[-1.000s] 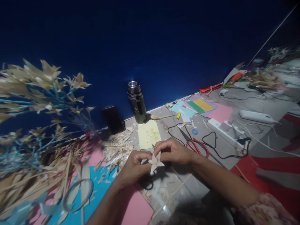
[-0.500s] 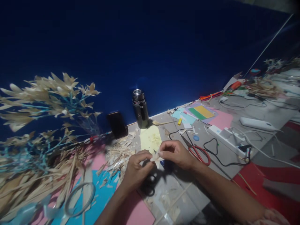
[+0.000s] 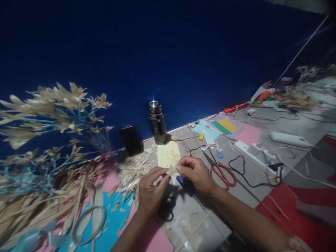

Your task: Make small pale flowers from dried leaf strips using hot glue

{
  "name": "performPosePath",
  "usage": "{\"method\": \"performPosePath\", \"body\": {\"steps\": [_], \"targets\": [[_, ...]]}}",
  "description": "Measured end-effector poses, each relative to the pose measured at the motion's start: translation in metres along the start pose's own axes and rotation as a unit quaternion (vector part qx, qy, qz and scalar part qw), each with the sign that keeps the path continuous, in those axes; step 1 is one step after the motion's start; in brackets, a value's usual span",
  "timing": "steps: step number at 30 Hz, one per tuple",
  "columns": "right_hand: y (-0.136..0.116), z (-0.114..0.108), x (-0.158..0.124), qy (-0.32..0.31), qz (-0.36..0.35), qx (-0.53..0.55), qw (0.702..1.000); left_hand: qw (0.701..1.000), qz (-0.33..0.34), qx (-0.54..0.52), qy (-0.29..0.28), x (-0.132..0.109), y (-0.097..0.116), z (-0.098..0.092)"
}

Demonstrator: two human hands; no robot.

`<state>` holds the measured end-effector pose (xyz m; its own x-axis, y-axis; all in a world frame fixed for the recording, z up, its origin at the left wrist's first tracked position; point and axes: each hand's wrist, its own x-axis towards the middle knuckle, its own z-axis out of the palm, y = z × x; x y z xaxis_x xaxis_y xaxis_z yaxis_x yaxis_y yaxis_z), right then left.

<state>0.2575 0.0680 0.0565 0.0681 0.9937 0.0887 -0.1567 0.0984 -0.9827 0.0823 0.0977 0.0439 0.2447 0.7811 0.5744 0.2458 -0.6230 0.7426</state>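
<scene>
Between my two hands is a small cream-coloured handmade flower (image 3: 172, 170), its petals partly hidden by the fingers. My left hand (image 3: 152, 187) pinches it from the left with thumb and forefinger. From the other side, the thumb and forefinger of my right hand (image 3: 196, 174) are closed on it too. A dark blue object (image 3: 185, 184) lies beneath my right hand, mostly covered. Below the hands, black-handled scissors (image 3: 168, 210) rest on the table in shadow. Just beyond the flower lies a pale yellow sheet (image 3: 168, 154).
Red-handled scissors (image 3: 223, 175) and a white power strip (image 3: 256, 157) lie to the right. A metal flask (image 3: 158, 124) and a phone (image 3: 131, 140) stand by the blue wall. Finished flower stems (image 3: 65, 115), dried husk strips (image 3: 78, 185) and a tape roll (image 3: 89, 224) fill the left.
The flower has turned in my fingers, from its open star face toward me to a narrower side view. More of the dark blue object shows under my right hand.
</scene>
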Motion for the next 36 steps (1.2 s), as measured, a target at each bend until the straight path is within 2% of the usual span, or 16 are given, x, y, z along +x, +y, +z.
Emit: {"method": "performPosePath", "body": {"steps": [4,9,21,28,36], "targets": [[0.002,0.006,0.001,0.011,0.012,0.024,1.000,0.998,0.041,0.023,0.041,-0.001,-0.001,0.001],[0.004,0.011,0.001,0.024,0.022,0.027,0.999,0.994,0.086,0.026,0.058,-0.001,-0.004,0.001],[0.005,0.015,0.003,0.031,0.030,0.045,0.998,0.989,0.110,0.030,0.095,-0.004,-0.006,0.002],[0.008,0.009,0.004,0.030,0.020,0.032,0.999,0.993,0.055,0.005,0.104,-0.006,-0.012,0.001],[0.002,-0.023,0.012,0.041,0.012,-0.072,0.996,0.990,-0.038,-0.033,0.132,-0.008,-0.035,-0.003]]}}
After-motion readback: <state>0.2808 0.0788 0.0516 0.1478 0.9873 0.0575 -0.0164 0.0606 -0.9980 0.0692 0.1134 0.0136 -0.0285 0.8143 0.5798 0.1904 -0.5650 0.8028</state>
